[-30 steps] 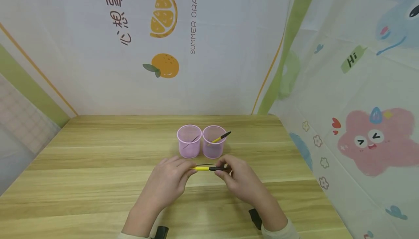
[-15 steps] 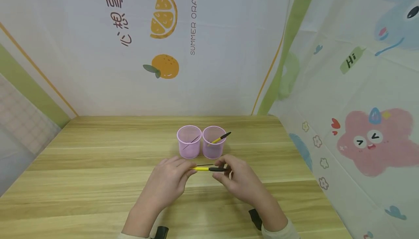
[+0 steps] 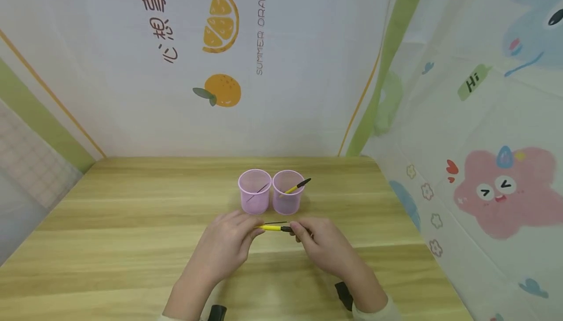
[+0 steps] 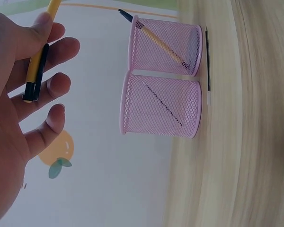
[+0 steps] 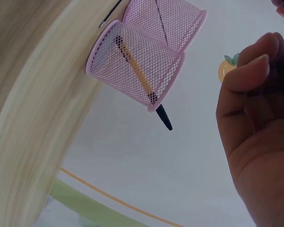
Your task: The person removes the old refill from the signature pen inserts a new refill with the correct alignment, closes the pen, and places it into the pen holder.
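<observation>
A yellow-and-black pen lies sideways between both hands above the table. My left hand pinches its yellow barrel between thumb and fingers; in the left wrist view, the black clip shows beside the palm. At the black end, the thumb and fingers of my right hand grip the pen and cover its tip. Just behind the pen, a thin dark pen refill with a pale end lies on the table, in front of two pink mesh cups.
The left cup holds a thin dark rod. Beside it, the right cup holds another yellow-and-black pen, leaning out over the rim. Printed cloth hangs behind and to the right of the wooden table.
My right fingers and thumb first loosened on the black end, then closed around it again, covering more of it. The left hand keeps its hold on the barrel.
</observation>
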